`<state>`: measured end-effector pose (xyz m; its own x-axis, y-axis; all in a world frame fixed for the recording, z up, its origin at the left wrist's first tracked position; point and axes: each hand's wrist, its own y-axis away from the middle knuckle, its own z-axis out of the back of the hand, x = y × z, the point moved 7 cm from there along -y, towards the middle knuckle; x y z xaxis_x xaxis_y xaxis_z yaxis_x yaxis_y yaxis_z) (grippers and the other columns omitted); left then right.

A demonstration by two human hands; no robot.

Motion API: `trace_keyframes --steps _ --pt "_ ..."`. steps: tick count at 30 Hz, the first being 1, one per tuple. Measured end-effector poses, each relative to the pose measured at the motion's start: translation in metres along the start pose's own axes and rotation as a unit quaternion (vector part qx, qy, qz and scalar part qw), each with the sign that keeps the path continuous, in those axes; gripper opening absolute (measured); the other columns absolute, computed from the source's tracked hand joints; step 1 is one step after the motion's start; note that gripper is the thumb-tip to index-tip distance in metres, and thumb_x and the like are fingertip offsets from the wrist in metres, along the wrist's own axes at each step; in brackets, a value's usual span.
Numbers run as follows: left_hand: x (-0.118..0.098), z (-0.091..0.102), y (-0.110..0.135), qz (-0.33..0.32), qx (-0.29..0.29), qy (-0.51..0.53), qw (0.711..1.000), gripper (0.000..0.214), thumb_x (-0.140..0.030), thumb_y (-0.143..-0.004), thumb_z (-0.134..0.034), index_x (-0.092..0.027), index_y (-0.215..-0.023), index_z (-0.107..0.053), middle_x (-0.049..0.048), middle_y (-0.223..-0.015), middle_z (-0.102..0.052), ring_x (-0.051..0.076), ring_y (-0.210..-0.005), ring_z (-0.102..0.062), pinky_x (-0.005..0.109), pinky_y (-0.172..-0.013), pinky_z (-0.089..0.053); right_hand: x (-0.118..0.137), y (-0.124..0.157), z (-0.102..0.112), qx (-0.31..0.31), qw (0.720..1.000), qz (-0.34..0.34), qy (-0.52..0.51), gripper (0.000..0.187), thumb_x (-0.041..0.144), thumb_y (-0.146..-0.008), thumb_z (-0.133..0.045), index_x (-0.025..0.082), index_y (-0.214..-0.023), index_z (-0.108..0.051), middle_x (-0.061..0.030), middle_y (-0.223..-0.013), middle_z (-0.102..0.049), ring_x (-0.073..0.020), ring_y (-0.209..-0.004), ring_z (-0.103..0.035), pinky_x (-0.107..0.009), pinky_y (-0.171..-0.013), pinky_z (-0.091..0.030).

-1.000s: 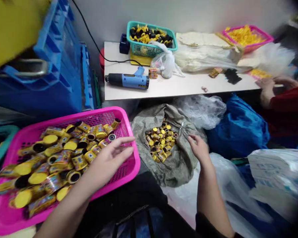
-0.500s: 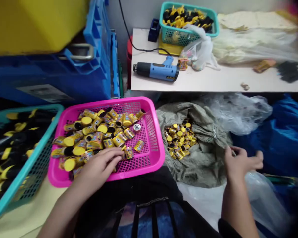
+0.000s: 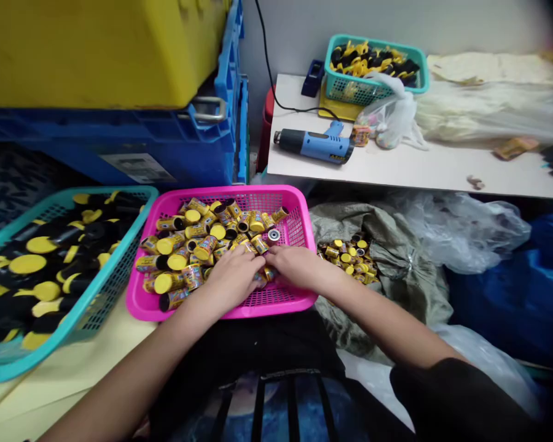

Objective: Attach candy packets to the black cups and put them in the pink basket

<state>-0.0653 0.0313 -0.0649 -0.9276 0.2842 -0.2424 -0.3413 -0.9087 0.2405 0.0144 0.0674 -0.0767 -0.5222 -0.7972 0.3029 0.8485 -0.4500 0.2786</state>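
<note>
Below a grey wall (image 3: 295, 43), a teal plastic basket (image 3: 69, 197) is packed with black-and-yellow cylinders (image 3: 27, 264). A pink mesh basket (image 3: 221, 193) is heaped with glossy labelled canisters (image 3: 198, 247) (a smaller pile (image 3: 345, 258) is left in a rumpled sack (image 3: 387, 230)). The left hand (image 3: 233, 279) and right hand (image 3: 297, 267) lie curved over them; any grasp cannot be told.

A basket (image 3: 221, 193) full of small cans (image 3: 205, 247) sits right in front of the person. Another basket (image 3: 105, 288) is on its left, and a sack (image 3: 391, 236) holding more cans is on its right. Behind them, a heat gun (image 3: 314, 146) lies on the surface (image 3: 405, 170).
</note>
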Motion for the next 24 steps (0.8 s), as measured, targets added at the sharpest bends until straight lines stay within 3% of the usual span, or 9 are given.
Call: trace_keyframes --steps 4,8,10,17,20,22,24 --pt "0.004 -0.002 0.006 0.007 -0.002 0.027 1.0 0.01 -0.028 -0.081 -0.063 -0.02 -0.086 -0.064 0.0064 -0.088 -0.067 0.026 -0.092 -0.053 0.037 -0.078 -0.042 -0.001 0.029 0.028 -0.075 0.975 0.001 -0.209 0.036 0.026 -0.083 -0.068 0.012 -0.114 -0.057 -0.008 -0.101 -0.063 -0.0187 -0.091 -0.06 -0.031 -0.082 -0.049" --pt "0.0 -0.007 0.004 -0.006 0.015 0.018 1.0 0.016 -0.031 -0.077 -0.069 -0.02 -0.089 -0.066 0.0065 -0.09 -0.068 0.028 -0.094 -0.052 0.039 -0.079 -0.04 0.007 0.057 0.049 -0.169 0.931 0.047 -0.32 0.037 0.03 -0.095 -0.053 0.02 -0.13 -0.054 -0.0069 -0.11 -0.059 -0.0144 -0.101 -0.056 -0.031 -0.093 -0.046" --pt "-0.001 -0.006 0.003 -0.012 0.013 0.035 0.999 0.021 -0.034 -0.077 -0.069 -0.02 -0.093 -0.067 0.0069 -0.093 -0.067 0.027 -0.095 -0.052 0.038 -0.08 -0.04 0.01 0.065 0.05 -0.199 0.912 0.063 -0.354 0.037 0.029 -0.096 -0.05 0.02 -0.132 -0.052 -0.0071 -0.11 -0.058 -0.0131 -0.101 -0.055 -0.031 -0.094 -0.046" --pt "0.003 -0.002 0.009 -0.003 -0.008 0.058 0.998 0.014 -0.028 -0.082 -0.064 -0.02 -0.092 -0.066 0.0066 -0.093 -0.065 0.026 -0.098 -0.054 0.039 -0.085 -0.042 -0.003 0.071 0.039 -0.278 0.82 0.047 -0.498 0.033 0.03 -0.078 -0.075 0.017 -0.106 -0.063 -0.004 -0.101 -0.062 -0.0122 -0.092 -0.061 -0.024 -0.082 -0.05" --pt "0.001 0.001 0.013 0.007 -0.011 0.11 0.994 0.014 -0.027 -0.082 -0.061 -0.02 -0.094 -0.064 0.0064 -0.089 -0.066 0.026 -0.093 -0.057 0.04 -0.082 -0.045 -0.006 0.073 0.037 -0.299 0.796 0.05 -0.523 0.032 0.028 -0.074 -0.078 0.018 -0.101 -0.063 -0.0034 -0.101 -0.063 -0.0123 -0.095 -0.061 -0.023 -0.082 -0.051" --pt "0.005 0.008 0.017 0.04 -0.031 0.244 0.969 0.021 -0.028 -0.083 -0.059 -0.02 -0.102 -0.062 0.0057 -0.093 -0.067 0.023 -0.088 -0.061 0.038 -0.079 -0.048 -0.006 0.077 0.036 -0.303 0.787 0.04 -0.536 0.028 0.029 -0.079 -0.074 0.02 -0.103 -0.065 -0.0033 -0.101 -0.063 -0.0118 -0.093 -0.062 -0.022 -0.08 -0.052" --pt "0.009 0.014 0.024 0.084 -0.058 0.42 0.902 0.032 -0.031 -0.082 -0.06 -0.02 -0.112 -0.059 0.0057 -0.099 -0.069 0.02 -0.086 -0.065 0.035 -0.077 -0.052 -0.007 0.081 0.033 -0.303 0.776 0.027 -0.553 0.022 0.031 -0.087 -0.065 0.023 -0.108 -0.065 -0.0033 -0.104 -0.064 -0.0104 -0.089 -0.062 -0.021 -0.077 -0.053"
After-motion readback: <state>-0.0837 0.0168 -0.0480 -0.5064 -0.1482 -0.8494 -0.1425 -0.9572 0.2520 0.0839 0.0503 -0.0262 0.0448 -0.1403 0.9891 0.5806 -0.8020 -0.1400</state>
